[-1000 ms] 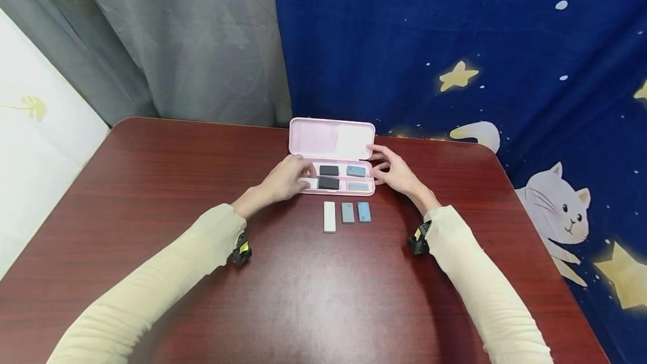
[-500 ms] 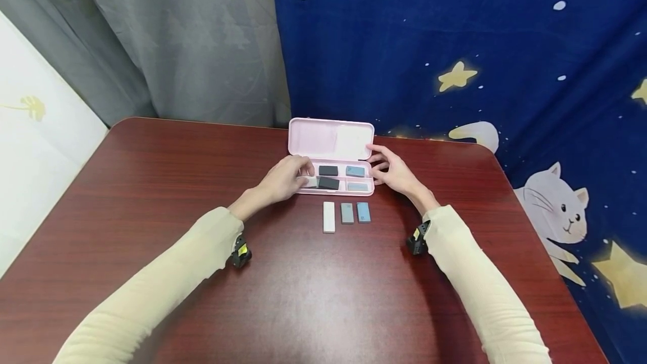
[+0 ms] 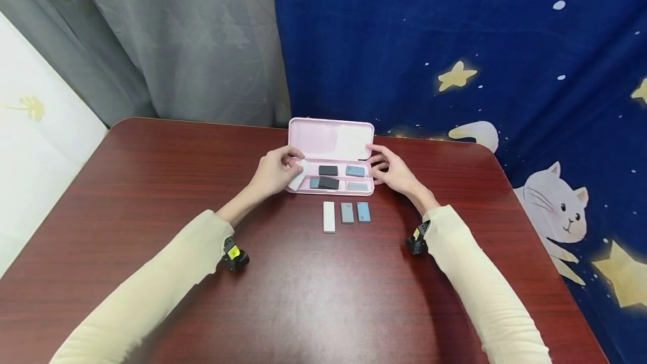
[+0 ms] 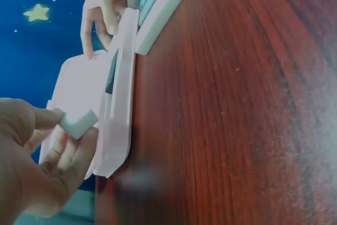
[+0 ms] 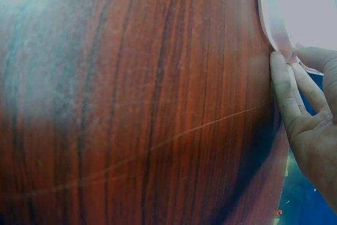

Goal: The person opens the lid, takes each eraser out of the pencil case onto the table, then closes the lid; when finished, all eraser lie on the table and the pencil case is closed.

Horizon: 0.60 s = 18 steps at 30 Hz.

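Note:
My left hand pinches a white eraser between thumb and fingers, holding it tilted over the left end of a pink pencil case. The case lies open with its lid back. My right hand touches the case's right end with extended fingers, one of them at the lid's edge. Inside are a black eraser and a blue eraser in the back row. A second black eraser in front partly covers a blue piece; a pale grey-blue eraser lies beside them.
In front of the case, a long white eraser, a grey-blue eraser and a blue eraser lie in a row on the brown table. Curtains hang behind the table's far edge.
The left hand has lifted the white eraser from the case's front left compartment, moving slightly back and left and tilting it. The blue piece there now shows. The right hand has stayed in place.

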{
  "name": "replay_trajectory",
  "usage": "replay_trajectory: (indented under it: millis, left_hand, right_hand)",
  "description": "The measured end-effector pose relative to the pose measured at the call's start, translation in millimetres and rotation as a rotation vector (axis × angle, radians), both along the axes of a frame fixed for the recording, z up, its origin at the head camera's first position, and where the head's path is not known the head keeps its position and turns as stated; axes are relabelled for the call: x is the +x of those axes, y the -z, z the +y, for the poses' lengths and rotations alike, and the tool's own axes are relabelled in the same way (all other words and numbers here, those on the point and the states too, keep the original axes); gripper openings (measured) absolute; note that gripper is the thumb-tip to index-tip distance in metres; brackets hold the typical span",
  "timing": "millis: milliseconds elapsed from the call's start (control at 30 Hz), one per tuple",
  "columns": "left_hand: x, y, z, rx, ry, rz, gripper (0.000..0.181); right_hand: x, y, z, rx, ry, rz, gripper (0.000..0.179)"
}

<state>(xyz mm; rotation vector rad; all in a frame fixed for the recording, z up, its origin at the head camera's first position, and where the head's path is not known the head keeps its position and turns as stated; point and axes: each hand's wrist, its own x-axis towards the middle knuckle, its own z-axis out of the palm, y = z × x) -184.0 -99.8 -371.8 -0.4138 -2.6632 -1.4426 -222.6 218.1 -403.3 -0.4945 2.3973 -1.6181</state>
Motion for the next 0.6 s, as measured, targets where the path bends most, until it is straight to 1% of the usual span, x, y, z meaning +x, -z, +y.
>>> replay_trajectory:
  millis: [100, 200, 267, 333, 433, 500, 600]
  left_hand:
    - [6.2, -1.6, -3.4, 0.115, -0.008, -0.136, 0.021]
    - [13.1, -1.7, -4.6, 0.261, 0.015, -0.279, 0.024]
    - [18.0, -0.5, -5.0, 0.320, 0.035, -0.342, 0.026]
    - [23.2, 1.4, -5.0, 0.358, 0.057, -0.382, 0.027]
    - [31.3, 4.1, -3.6, 0.390, 0.079, -0.419, 0.027]
    - [37.0, 5.5, -1.9, 0.405, 0.085, -0.441, 0.028]
    - [45.1, 9.1, 1.8, 0.430, 0.077, -0.481, 0.028]
  right_hand:
    - [-0.5, 0.7, 0, -0.001, 0.001, -0.001, 0.062]
    - [0.1, 0.4, 0, 0.008, 0.006, 0.005, 0.063]
    - [0.6, 0.4, 0, 0.011, 0.010, 0.008, 0.063]
    - [1.4, -0.7, -1, 0.016, 0.014, 0.011, 0.063]
    - [2.6, -2.4, -1, 0.023, 0.019, 0.010, 0.063]
    - [3.0, -3.4, -1, 0.026, 0.016, 0.008, 0.063]
    - [2.2, -2.8, -1, 0.026, 0.012, 0.002, 0.063]
